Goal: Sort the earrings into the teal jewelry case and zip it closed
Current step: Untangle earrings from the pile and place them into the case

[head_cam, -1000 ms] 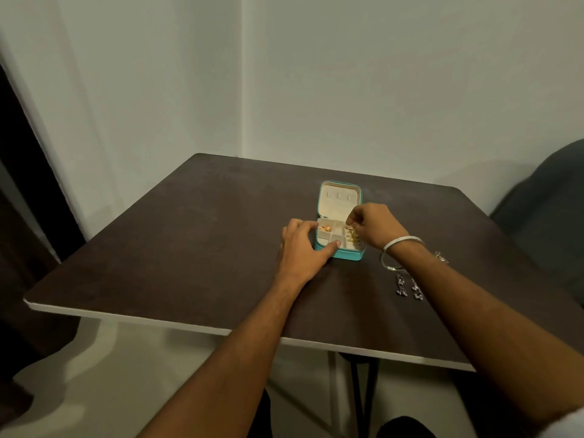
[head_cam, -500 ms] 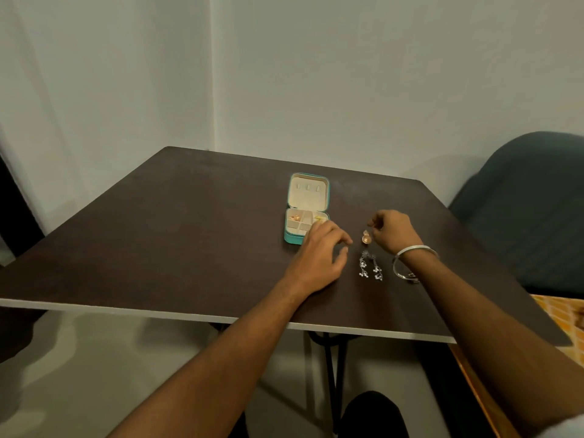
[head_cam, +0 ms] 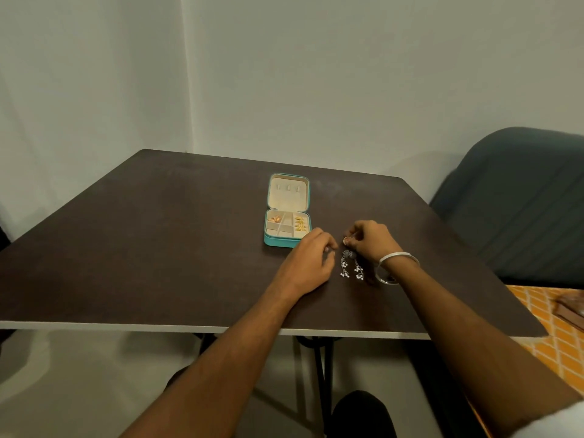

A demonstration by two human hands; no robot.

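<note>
a: where's the jewelry case [head_cam: 286, 229]?

b: a little above the middle of the frame, on the dark table [head_cam: 126, 248]. it lies open, the lid flat behind the tray, cream lining showing. orange earrings [head_cam: 274, 219] sit in the upper left compartment and gold earrings [head_cam: 300, 224] fill the right side of the tray

a: and the left hand [head_cam: 308, 265]?

b: the forearm comes up from the bottom middle of the frame, wrist over the table, back of the hand up. the fingers are loosely curled at the case's lower right corner, just beside it. whether the tips pinch anything i cannot tell, they're blurred

a: the right hand [head_cam: 368, 240]?

b: its arm crosses from the lower right corner, with a silver bangle [head_cam: 398, 259] on the wrist. the hand is to the right of the case, fingers curled in, thumb and fingertips pinching a small gold earring [head_cam: 346, 239] at its left edge

a: anything else on the table?

b: two silver dangle earrings [head_cam: 350, 265] lie between the two hands, just below the pinched piece, their beaded strands pointing toward the bottom of the frame. a silver ring-shaped piece [head_cam: 384, 278] lies under the right wrist. a dark chair [head_cam: 518, 203] stands at the right edge and an orange patterned cloth [head_cam: 550, 330] shows lower right
</note>
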